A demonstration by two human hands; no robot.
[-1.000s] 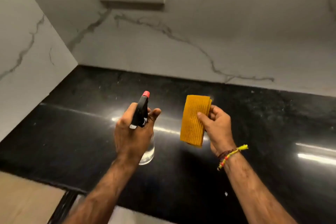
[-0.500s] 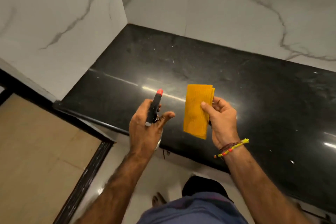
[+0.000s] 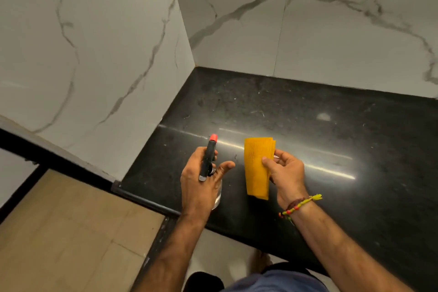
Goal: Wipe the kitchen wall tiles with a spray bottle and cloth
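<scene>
Marble wall tiles (image 3: 99, 50) on left & far side, meeting at corner. Left hand (image 3: 199, 182) w/ fingers wrapped round spray bottle (image 3: 208, 159), red nozzle pointing far, above near edge of black bench (image 3: 331, 130). Just right, right hand (image 3: 288, 173) pinches folded yellow cloth (image 3: 257, 168), hanging upright over bench; thread bracelet (image 3: 299, 205) on wrist.

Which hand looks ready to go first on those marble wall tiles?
Likely the left hand: it grips the spray bottle, nozzle aimed ahead at the wall tiles. The right hand only holds the folded cloth.
</scene>
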